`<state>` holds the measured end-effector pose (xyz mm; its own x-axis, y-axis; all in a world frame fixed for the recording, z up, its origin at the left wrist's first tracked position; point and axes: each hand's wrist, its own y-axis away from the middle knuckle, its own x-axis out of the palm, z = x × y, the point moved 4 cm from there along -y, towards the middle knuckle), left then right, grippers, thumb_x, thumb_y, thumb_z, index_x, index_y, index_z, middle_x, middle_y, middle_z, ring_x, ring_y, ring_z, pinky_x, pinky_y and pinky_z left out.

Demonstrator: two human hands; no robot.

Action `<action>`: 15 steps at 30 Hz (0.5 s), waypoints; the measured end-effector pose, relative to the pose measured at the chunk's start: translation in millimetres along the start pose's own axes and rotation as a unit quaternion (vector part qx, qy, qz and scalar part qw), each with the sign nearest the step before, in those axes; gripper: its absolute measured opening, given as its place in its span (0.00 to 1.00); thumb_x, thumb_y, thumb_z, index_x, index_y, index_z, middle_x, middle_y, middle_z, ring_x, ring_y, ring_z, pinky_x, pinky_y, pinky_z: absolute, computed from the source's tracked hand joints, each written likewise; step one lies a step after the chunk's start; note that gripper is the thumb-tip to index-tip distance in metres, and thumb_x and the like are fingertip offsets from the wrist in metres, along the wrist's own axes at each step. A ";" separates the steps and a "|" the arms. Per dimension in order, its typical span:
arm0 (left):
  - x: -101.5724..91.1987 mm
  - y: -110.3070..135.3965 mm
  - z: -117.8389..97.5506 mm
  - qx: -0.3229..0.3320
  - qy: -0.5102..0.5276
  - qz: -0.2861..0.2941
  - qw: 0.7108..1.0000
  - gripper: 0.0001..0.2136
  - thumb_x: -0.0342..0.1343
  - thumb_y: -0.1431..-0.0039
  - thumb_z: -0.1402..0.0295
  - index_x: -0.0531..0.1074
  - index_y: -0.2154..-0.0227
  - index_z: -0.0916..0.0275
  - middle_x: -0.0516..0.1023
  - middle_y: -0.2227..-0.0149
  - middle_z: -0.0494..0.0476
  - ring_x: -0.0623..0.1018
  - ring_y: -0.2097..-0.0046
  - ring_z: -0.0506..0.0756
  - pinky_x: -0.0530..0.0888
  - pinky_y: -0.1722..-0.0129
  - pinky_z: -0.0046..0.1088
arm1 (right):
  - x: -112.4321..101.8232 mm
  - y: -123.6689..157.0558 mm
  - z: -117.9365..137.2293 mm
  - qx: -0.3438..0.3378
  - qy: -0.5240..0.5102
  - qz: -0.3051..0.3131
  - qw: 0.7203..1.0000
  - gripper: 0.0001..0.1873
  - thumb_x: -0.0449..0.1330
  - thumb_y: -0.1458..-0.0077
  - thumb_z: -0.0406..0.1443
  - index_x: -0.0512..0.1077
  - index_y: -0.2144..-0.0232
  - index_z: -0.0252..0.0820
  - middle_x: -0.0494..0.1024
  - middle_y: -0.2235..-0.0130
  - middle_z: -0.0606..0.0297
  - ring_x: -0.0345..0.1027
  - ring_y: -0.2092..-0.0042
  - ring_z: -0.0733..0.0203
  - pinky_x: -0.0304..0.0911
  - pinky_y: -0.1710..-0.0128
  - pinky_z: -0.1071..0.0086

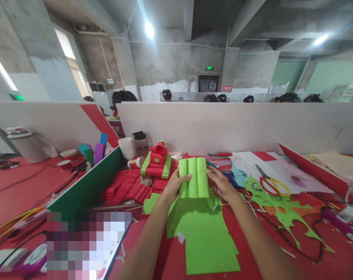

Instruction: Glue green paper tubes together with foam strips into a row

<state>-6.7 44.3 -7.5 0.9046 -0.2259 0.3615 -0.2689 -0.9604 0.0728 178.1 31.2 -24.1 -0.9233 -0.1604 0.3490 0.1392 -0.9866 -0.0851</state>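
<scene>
Three bright green paper rolls (pixel 193 179) stand side by side, held up over the middle of the table. My left hand (pixel 174 184) is closed on their left side, the thumb lying across the front. At the right side, the fingers of my right hand (pixel 220 182) press against the last roll. Below lie flat green paper sheets (pixel 205 233), partly overlapping, with a small white scrap (pixel 181 237) on them. Just beyond my left hand sits a red and green paper model (pixel 156 160) with a star on it, near folded red paper strips (pixel 126 186).
Scissors (pixel 272 184) with red and yellow handles lie at the right by cut green scraps (pixel 281 210). A green divider (pixel 86 182) stands left, near a white cup (pixel 126 147) and a dark-lidded bottle (pixel 140 144). A pixelated screen (pixel 89 245) lies front left; a white partition (pixel 223 124) runs behind.
</scene>
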 end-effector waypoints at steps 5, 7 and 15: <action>3.8 0.5 -5.2 0.084 -0.049 0.001 0.995 0.36 0.70 0.58 0.69 0.62 0.44 0.60 0.74 0.48 0.66 0.77 0.51 0.62 0.76 0.52 0.40 | 5.4 2.5 3.3 -0.034 0.019 0.039 0.998 0.28 0.66 0.50 0.40 0.66 0.47 0.48 0.79 0.55 0.61 0.74 0.54 0.51 0.70 0.55 0.56; 6.6 1.7 -7.8 0.113 -0.077 0.027 0.990 0.34 0.70 0.58 0.67 0.64 0.47 0.62 0.73 0.46 0.65 0.76 0.49 0.63 0.75 0.51 0.40 | 6.4 2.9 4.3 -0.047 0.051 0.043 0.997 0.29 0.68 0.53 0.39 0.67 0.48 0.46 0.80 0.55 0.60 0.74 0.54 0.50 0.69 0.54 0.55; 12.0 4.9 -11.1 0.158 -0.173 0.073 0.969 0.36 0.70 0.60 0.63 0.64 0.47 0.65 0.76 0.50 0.65 0.77 0.50 0.63 0.75 0.51 0.40 | 12.4 6.4 14.2 -0.099 0.123 0.066 0.985 0.26 0.69 0.55 0.36 0.70 0.52 0.43 0.79 0.53 0.60 0.73 0.53 0.50 0.68 0.52 0.56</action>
<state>-0.8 38.7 7.6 0.9361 -0.3517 0.0086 -0.3373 -0.9040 -0.2628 172.6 22.5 -7.0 -0.9641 -0.2504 0.0878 0.2136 -0.9286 -0.3034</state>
